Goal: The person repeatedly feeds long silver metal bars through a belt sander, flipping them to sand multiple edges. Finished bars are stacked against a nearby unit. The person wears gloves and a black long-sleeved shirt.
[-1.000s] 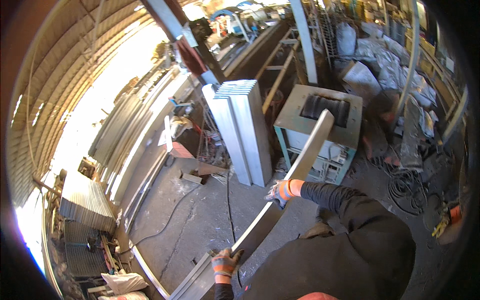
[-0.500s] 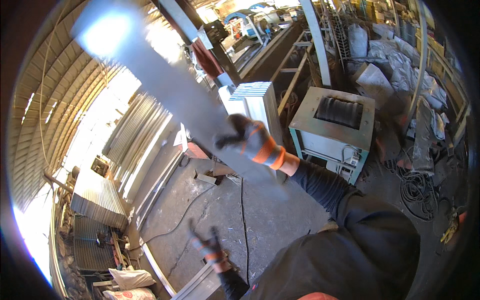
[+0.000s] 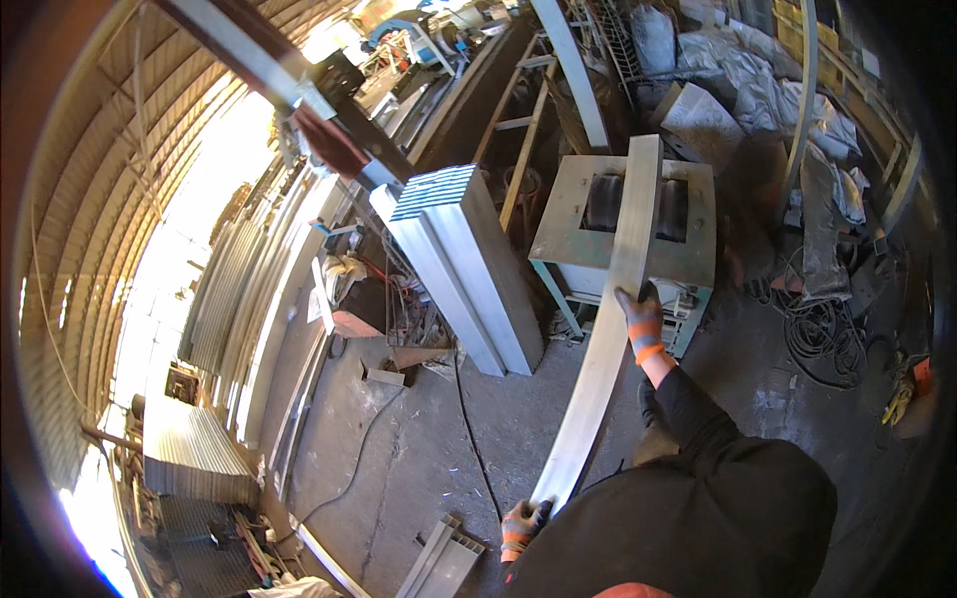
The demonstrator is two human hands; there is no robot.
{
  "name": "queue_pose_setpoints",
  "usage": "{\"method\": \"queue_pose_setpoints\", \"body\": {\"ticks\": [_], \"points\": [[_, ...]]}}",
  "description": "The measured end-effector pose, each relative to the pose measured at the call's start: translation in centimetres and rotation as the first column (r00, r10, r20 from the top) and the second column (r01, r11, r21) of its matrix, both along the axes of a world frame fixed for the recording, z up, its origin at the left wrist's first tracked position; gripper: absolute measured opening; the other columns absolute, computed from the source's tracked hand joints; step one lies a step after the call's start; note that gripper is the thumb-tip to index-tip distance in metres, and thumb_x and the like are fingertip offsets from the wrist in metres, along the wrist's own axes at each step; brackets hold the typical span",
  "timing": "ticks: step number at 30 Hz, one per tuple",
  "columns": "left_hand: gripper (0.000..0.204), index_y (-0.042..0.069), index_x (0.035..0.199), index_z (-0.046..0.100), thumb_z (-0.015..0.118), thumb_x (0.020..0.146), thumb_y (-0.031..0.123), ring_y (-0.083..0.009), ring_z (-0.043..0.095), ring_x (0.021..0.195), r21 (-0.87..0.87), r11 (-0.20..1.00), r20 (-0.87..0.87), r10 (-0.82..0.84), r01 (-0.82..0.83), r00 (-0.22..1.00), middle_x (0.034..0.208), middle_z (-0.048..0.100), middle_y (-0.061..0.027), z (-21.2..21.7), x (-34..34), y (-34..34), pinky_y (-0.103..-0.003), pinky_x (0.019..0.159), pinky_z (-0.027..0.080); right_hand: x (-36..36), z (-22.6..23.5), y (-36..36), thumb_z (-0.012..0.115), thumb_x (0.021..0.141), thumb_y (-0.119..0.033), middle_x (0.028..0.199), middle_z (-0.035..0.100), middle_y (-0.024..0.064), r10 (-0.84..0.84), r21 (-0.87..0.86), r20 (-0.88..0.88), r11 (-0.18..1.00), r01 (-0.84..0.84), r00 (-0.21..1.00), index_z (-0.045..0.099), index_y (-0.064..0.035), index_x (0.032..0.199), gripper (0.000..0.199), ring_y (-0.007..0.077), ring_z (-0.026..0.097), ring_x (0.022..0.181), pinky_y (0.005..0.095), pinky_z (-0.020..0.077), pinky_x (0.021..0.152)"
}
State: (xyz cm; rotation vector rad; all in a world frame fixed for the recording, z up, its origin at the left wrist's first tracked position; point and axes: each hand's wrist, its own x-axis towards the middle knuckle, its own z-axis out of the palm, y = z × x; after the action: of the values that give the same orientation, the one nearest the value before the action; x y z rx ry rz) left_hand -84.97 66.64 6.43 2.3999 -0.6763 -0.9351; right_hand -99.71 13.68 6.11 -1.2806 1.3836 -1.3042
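Note:
A long, flat silver metal profile (image 3: 598, 364) slants from near my body out over the top of a green-grey box machine (image 3: 558, 234). My right hand (image 3: 643, 324), in a grey and orange glove, is closed on the profile's right edge, about midway along. At the near end my left hand (image 3: 521, 528), gloved alike, grips the corner with its thumb on the face. The far end lies above the dark rollers (image 3: 603, 199) in the machine's opening and partly hides them; whether it touches them I cannot tell.
An upright stack of silver profiles (image 3: 454, 269) stands left of the machine. Short profile pieces (image 3: 439, 563) lie on the floor near my left hand. A black cable (image 3: 469, 419) crosses the floor. Coiled hoses (image 3: 827, 349) lie at right. More stacked profiles (image 3: 224, 309) line the left side.
The profile has swung from the upper left to the right, over the machine. My left hand, empty and spread before, now holds its near end. My right hand has moved right and down.

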Motion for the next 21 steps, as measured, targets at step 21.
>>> {"method": "queue_pose_setpoints", "body": {"ticks": [21], "points": [[0.082, 0.003, 0.126, 0.076, 0.053, 0.109, 0.080, -0.0294, 0.075, 0.071, 0.056, 0.998, -0.988, 0.057, -0.011, 0.145, 0.097, 0.079, -0.0136, -8.4, -1.9, -59.3, -0.046, 0.058, 0.060, -0.7, -4.9, -56.8, 0.050, 0.107, -0.028, 0.184, 0.033, 0.0227, 0.055, 0.041, -0.968, 0.997, -0.061, 0.246, 0.045, -0.0044, 0.172, 0.070, 0.0425, 0.028, 0.172, 0.0590, 0.0142, 0.141]]}}
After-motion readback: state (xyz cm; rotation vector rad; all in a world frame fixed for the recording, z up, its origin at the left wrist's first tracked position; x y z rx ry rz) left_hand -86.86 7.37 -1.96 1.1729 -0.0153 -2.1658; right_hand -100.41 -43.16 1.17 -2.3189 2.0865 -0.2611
